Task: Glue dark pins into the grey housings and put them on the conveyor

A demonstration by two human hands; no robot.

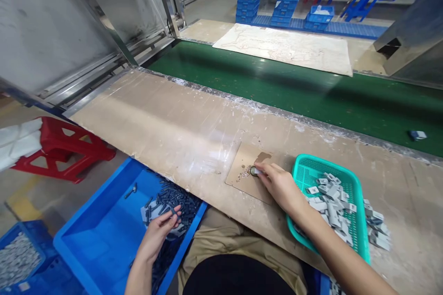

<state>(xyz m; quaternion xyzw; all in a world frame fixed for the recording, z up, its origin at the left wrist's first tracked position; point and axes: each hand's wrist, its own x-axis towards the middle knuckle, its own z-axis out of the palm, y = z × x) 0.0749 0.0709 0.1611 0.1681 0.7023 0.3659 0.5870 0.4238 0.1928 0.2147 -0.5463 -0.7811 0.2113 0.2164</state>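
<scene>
The right hand (277, 182) is pinching a small pale piece (258, 171) between thumb and fingers, at a round, dark-rimmed object (254, 172) on a cardboard square (240, 156); the view is not showing whether piece and object are touching. The square is lying near the near edge of the worktop (166, 124), left of the green basket (362, 221). Over the blue bin (104, 226), below that edge, the left hand (161, 229) is holding a narrow pinch, apparently on a dark piece (174, 212).

For good handling, a light, steady pinch is probably serving best, since hard pressing might be shifting the square. The left fingertips are likely needing only one dark piece at a time.

The right forearm is crossing the basket's rim, so rightward room is seeming tight; leftward, the worktop is offering a broader span, with the green belt (221, 73) running along its far edge. The bin's right wall is standing near the left hand, while wider room is lying toward the bin's left corner.
</scene>
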